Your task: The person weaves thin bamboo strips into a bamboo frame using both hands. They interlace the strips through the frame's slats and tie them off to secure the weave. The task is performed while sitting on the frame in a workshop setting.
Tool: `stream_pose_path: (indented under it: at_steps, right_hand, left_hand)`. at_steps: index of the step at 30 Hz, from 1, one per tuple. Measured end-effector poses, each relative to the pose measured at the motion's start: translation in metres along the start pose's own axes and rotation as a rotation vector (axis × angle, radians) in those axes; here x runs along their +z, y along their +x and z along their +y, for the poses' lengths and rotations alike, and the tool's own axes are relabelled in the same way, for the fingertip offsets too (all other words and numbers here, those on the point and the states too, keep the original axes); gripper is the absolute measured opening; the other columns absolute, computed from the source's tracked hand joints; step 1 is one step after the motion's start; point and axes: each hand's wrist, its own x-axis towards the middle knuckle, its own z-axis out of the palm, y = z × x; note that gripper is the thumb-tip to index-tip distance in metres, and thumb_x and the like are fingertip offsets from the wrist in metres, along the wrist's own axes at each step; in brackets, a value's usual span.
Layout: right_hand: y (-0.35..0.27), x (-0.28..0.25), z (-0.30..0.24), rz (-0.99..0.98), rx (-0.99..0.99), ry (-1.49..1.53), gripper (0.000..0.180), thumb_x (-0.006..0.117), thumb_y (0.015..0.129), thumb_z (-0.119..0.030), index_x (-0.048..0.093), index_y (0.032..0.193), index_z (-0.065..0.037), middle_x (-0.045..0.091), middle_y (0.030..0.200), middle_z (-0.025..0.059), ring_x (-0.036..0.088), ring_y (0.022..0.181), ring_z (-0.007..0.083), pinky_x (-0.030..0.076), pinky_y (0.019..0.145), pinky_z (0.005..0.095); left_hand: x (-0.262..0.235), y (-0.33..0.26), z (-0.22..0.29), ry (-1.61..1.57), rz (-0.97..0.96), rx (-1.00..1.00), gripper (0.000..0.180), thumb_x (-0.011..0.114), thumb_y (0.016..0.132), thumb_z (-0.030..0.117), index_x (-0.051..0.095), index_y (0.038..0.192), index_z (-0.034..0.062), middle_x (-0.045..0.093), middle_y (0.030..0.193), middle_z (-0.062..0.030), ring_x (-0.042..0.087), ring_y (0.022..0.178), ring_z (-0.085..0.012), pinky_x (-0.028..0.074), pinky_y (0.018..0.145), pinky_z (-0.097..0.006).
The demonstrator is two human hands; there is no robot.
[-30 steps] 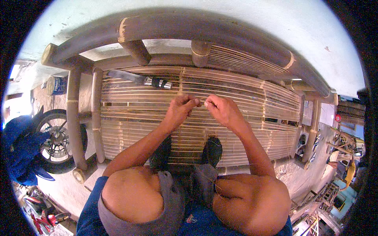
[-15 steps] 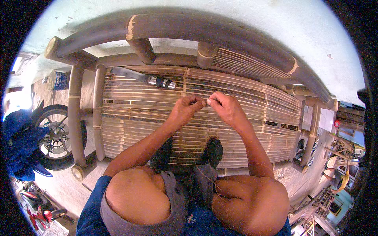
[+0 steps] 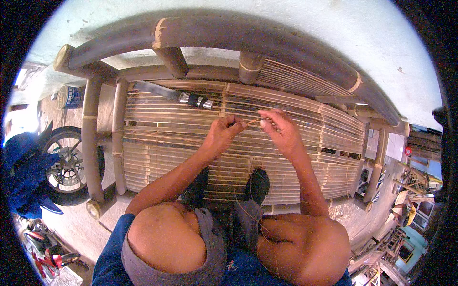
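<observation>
My left hand (image 3: pixel 222 135) is closed in a pinch on a thin tan strand (image 3: pixel 253 122), above the middle of a slatted bamboo bench seat (image 3: pixel 181 164). The strand runs from its fingertips toward my right hand (image 3: pixel 281 131). There the thumb and forefinger stand apart, with the strand's end near or between them; I see no firm grip. A loose thread (image 3: pixel 248 207) droops over my lap. Beyond my left hand, a knife (image 3: pixel 160 90) with a dark blade and a black-and-silver handle lies on the slats.
Thick bamboo poles (image 3: pixel 257 35) frame the bench's back, against a pale wall (image 3: pixel 334 14). At left are a can (image 3: pixel 70 97), a motorcycle wheel (image 3: pixel 67 164) and blue cloth (image 3: pixel 24 176). Bamboo pieces (image 3: pixel 381 252) stand in a cluttered area at right.
My right thumb and forefinger have parted from their pinch, and the hand has shifted slightly right. More of the strand shows between the hands. My left hand keeps its pinch.
</observation>
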Motion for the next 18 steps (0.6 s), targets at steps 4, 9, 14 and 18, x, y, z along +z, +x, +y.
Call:
stream_pose_path:
  at_steps: [4,9,14,18]
  right_hand:
    - [-0.002,0.01,0.004,-0.024,-0.118,-0.17,0.028,0.062,0.095,-0.02,0.066,0.119,-0.005,0.065,0.108,0.0102,0.066,0.093,0.0228,0.053,0.082,0.0318]
    - [-0.001,0.013,0.006,-0.08,-0.071,-0.159,0.024,0.063,0.094,-0.021,0.069,0.112,-0.005,0.069,0.102,0.0127,0.067,0.09,0.0254,0.052,0.079,0.0334]
    - [-0.002,0.016,0.004,-0.085,-0.035,-0.096,0.021,0.063,0.094,-0.021,0.068,0.105,-0.003,0.069,0.089,0.0129,0.066,0.079,0.024,0.051,0.073,0.0347]
    - [-0.001,0.018,0.002,-0.087,0.02,-0.093,0.02,0.062,0.094,-0.022,0.066,0.1,-0.003,0.068,0.087,0.0143,0.064,0.076,0.0273,0.05,0.07,0.0363]
  left_hand:
    - [0.005,-0.001,-0.001,-0.076,0.019,0.109,0.026,0.067,0.091,0.025,0.068,0.094,-0.0004,0.061,0.076,-0.0008,0.051,0.071,-0.0094,0.042,0.064,-0.028]
    - [0.005,-0.004,0.0,0.0,0.031,0.107,0.025,0.067,0.091,0.023,0.069,0.095,-0.0013,0.061,0.076,-0.0015,0.051,0.072,-0.0094,0.043,0.064,-0.028]
    - [0.003,-0.003,-0.002,0.007,0.003,0.137,0.028,0.067,0.092,0.027,0.07,0.094,-0.001,0.062,0.077,-0.0016,0.051,0.074,-0.0095,0.043,0.066,-0.029]
    - [0.004,-0.003,-0.005,0.012,-0.012,0.161,0.032,0.067,0.092,0.031,0.069,0.093,-0.0008,0.061,0.076,-0.0012,0.051,0.073,-0.0097,0.043,0.065,-0.029]
